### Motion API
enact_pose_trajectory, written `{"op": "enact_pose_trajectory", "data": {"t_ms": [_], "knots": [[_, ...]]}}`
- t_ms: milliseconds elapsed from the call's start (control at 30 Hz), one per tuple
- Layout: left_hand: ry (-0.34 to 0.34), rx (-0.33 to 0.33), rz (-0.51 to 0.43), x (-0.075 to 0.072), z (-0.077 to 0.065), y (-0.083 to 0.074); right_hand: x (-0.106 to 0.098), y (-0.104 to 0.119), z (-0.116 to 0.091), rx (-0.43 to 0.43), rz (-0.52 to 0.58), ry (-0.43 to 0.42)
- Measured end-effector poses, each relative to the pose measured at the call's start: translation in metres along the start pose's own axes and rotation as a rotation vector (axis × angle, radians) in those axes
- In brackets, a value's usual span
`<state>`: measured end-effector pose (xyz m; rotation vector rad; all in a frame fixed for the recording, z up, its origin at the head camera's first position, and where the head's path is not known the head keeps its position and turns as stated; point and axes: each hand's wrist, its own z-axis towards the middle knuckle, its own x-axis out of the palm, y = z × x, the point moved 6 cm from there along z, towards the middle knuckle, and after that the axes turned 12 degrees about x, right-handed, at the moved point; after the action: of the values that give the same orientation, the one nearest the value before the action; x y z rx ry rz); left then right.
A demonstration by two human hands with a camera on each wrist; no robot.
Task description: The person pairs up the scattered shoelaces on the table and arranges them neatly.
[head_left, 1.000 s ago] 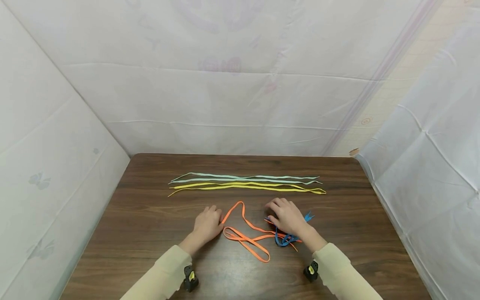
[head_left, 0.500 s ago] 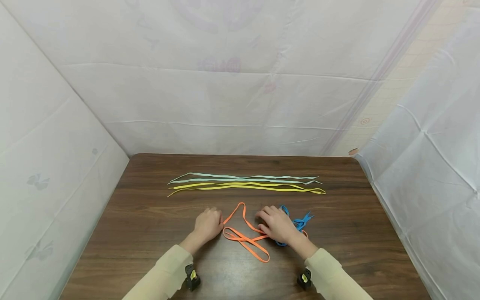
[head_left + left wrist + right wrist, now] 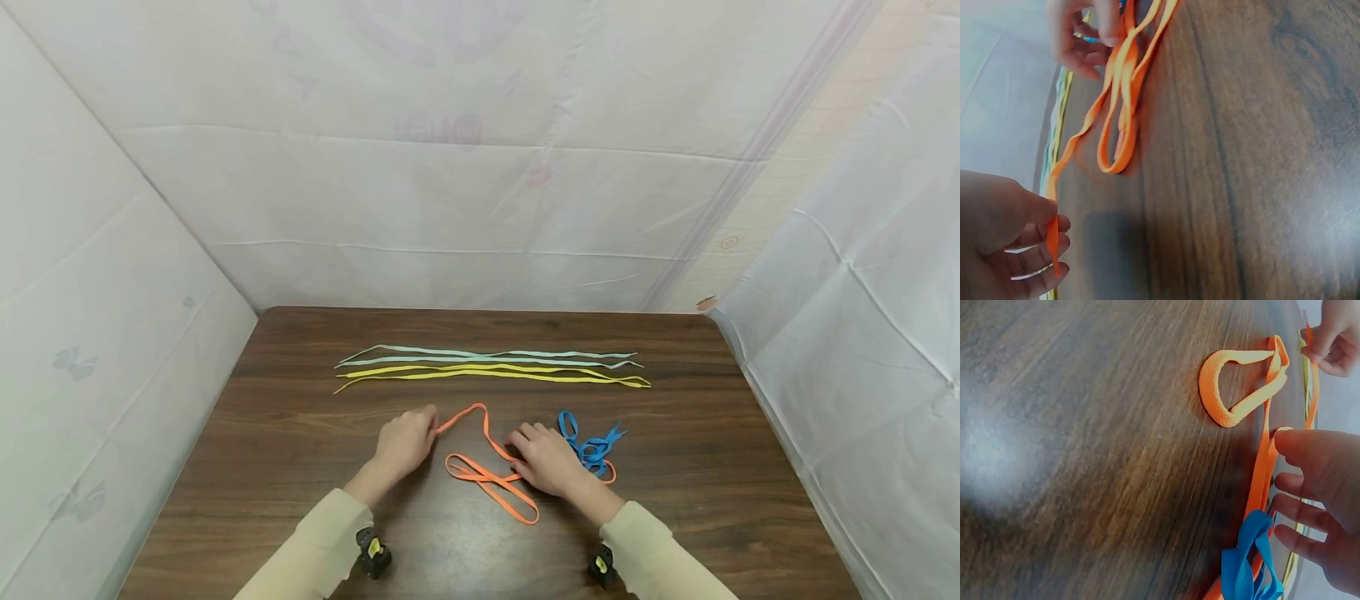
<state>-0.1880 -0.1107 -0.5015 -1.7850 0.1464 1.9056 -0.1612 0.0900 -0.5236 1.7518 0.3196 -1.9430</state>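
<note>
An orange shoelace (image 3: 480,475) lies in loose loops on the wooden table. My left hand (image 3: 406,439) pinches one end of it between thumb and fingers, as the left wrist view shows, and a short tip (image 3: 1055,250) hangs below the thumb. From there the lace runs over to my right hand (image 3: 550,458), whose thumb is at the orange strands while its other fingers stay apart from the thumb, loosely bent. A bundled blue shoelace (image 3: 595,450) sits just right of that hand, lying over part of the orange lace. Some orange strands are hidden under the right hand.
Beyond the hands, mint green laces (image 3: 480,358) and yellow laces (image 3: 480,372) lie stretched side by side across the dark wooden table (image 3: 300,433). White sheeting (image 3: 465,208) hangs behind the table and along both sides.
My right hand has moved left off the blue lace, uncovering it. My left hand has shifted slightly left and away from me with the orange lace's end, drawing that strand along.
</note>
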Motion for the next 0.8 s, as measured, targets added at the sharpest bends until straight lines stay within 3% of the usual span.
{"op": "enact_pose_trajectory", "data": {"t_ms": [467,633,800], "knots": [[-0.069,-0.018,-0.031,-0.039,-0.007,0.01,0.005,-0.003,0.001,0.068,-0.093,0.043],[-0.086,-0.023,-0.025,-0.047,-0.012,0.016,0.003,-0.001,0.001,0.059,-0.08,0.025],[-0.072,-0.006,0.001,-0.049,-0.018,0.025,-0.005,0.001,0.001,0.018,-0.009,-0.046]]}}
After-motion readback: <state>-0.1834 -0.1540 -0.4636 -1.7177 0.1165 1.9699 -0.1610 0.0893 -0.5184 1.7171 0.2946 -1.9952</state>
